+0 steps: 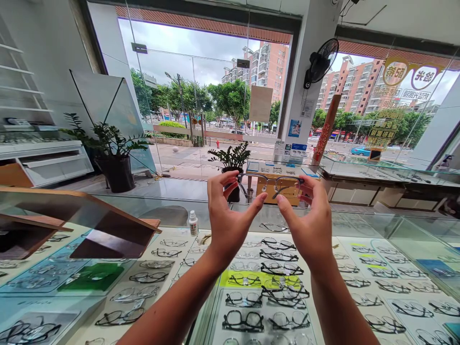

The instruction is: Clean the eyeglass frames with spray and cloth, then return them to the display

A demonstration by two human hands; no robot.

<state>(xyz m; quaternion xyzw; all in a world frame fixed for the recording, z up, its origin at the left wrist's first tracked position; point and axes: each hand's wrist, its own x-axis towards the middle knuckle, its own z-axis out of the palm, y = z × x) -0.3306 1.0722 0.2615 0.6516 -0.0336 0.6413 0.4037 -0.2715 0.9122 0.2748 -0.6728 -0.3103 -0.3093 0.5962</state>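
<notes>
A pair of eyeglasses (pixel 271 180) with a dark upper rim is held up in front of me, above a glass display case (pixel 201 287). My left hand (pixel 230 211) pinches its left side between thumb and fingers. On the other side my right hand (pixel 307 211) grips the right end the same way, its thumb near the bridge. The fingertips partly cover both ends of the frame. Under my forearms, rows of eyeglass frames (pixel 244 299) lie inside the case, some on a yellow-green strip (pixel 223 279).
A small white bottle (pixel 193 223) stands on the case, left of my left hand. A wooden-edged stand (pixel 108 211) juts in from the left. Beyond are potted plants (pixel 117 170), another display counter (pixel 359 172), glass doors and a wall fan (pixel 321 62).
</notes>
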